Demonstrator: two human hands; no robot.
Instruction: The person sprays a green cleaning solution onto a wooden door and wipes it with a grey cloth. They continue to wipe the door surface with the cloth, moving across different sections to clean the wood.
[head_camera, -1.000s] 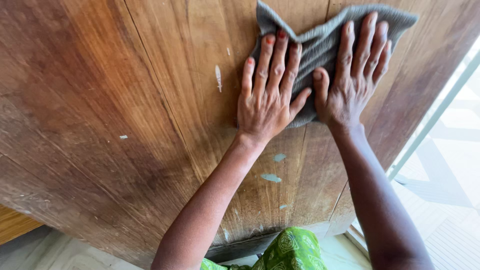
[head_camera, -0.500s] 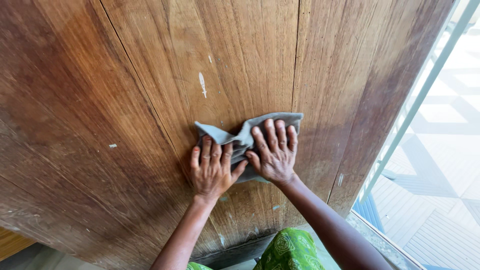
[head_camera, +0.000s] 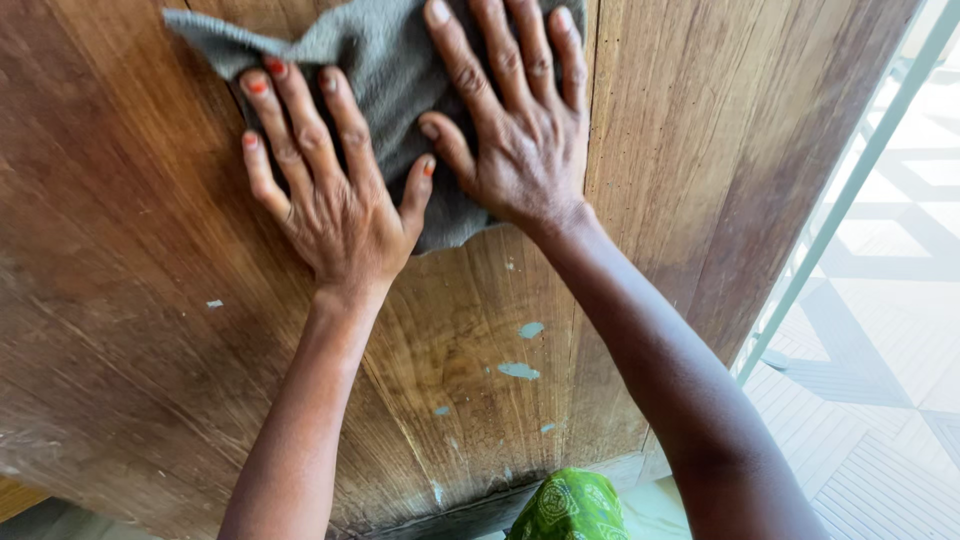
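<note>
grey cloth (head_camera: 385, 60): flat on wooden panel (head_camera: 150, 330), near its upper edge | left hand (head_camera: 330, 195) and right hand (head_camera: 515, 130): fingers spread, pressing cloth | risk: loose corner could bunch, letting palms slip off | pale paint flecks (head_camera: 518, 370) below

We see a matt grey woven cloth (head_camera: 385, 60) against a wooden panel (head_camera: 150, 330). Its brown grain looks worn, flecked with pale paint spots (head_camera: 518, 370).
</note>
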